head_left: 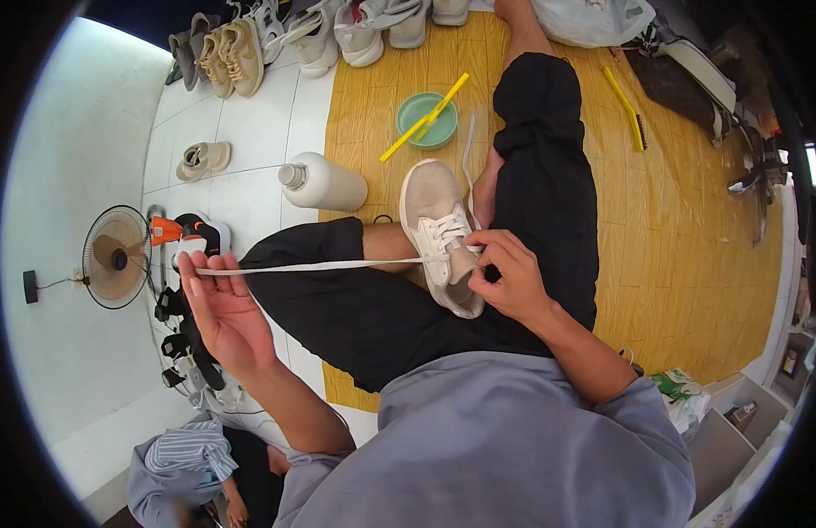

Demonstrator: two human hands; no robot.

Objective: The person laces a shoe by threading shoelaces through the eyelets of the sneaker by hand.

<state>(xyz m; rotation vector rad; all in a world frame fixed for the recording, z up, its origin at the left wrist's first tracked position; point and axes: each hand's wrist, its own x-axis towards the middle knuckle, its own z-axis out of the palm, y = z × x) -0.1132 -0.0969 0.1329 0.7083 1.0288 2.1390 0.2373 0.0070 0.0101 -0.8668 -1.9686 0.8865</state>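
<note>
A beige sneaker [432, 198] with white lacing rests on my lap, its toe pointing away from me. My left hand [227, 312] is out to the left, palm up, with its thumb against the fingers on one end of a white shoelace [337, 265]. That lace runs taut across to the sneaker's upper eyelets. At the sneaker's opening, my right hand [513, 277] is closed on the collar edge beside the tongue; its exact grip is partly hidden. The other lace end [468, 150] trails loosely beyond the shoe, past my foot.
A white bottle [329, 182] stands left of the sneaker. A green bowl [426, 121] has a yellow stick [452, 91] across it. A yellow-handled brush [626, 107] lies right. Several shoes [359, 35] line the back. A fan [117, 257] and another person [183, 466] are at left.
</note>
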